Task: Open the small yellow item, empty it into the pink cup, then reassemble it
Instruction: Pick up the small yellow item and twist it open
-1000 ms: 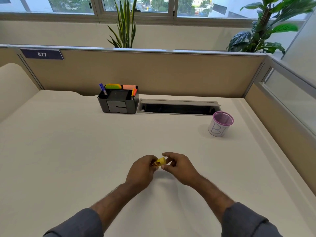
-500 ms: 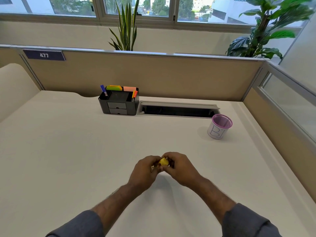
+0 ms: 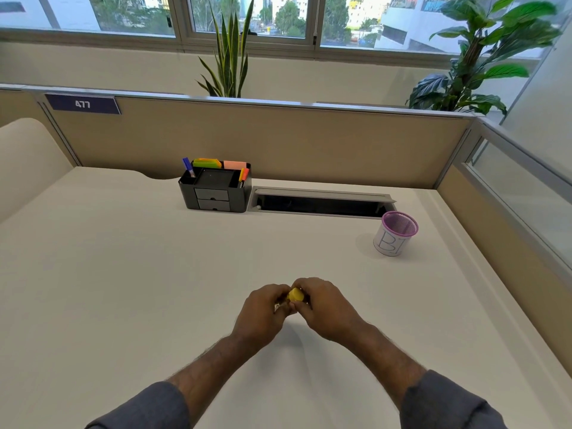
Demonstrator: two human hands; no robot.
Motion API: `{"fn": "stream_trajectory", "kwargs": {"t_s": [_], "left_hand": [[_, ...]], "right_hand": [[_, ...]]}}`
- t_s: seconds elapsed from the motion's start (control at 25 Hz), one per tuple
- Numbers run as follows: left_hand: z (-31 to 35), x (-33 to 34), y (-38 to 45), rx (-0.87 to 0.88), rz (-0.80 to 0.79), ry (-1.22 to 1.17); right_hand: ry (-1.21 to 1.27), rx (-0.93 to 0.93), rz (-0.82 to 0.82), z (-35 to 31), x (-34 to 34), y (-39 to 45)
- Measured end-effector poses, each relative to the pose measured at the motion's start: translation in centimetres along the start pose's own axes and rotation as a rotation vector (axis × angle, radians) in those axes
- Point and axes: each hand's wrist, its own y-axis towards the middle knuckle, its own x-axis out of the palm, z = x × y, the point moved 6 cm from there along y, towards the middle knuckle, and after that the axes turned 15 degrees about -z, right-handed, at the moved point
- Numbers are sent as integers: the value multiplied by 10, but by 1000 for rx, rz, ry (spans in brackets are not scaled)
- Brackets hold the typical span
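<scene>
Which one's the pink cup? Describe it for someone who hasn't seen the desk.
On the white desk, look to the far right, in front of the open cable slot. The pink cup stands there alone: a mesh cup with a pink rim and a white paper label with handwritten letters.

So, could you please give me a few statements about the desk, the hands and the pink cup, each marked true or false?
1. Both hands, the left hand and the right hand, hold the small yellow item. True.
2. The pink cup lies on its side. False: it stands upright on the desk.
3. The pink cup stands to the person's right, apart from the hands. True.
4. The black organiser holds nothing. False: pens and coloured notes stand in it.
5. The number sign reads 112. False: 477.
</scene>
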Motion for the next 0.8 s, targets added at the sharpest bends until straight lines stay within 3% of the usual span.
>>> {"fn": "stream_trajectory", "kwargs": {"t_s": [0.28,0.8], "left_hand": [[-3,6,-2,17,-35,-1],[-19,4,-4,-65,21,-38]], "right_hand": [[-39,6,-79,1,1,3],[224,49,84,18,-7,-1]]}}
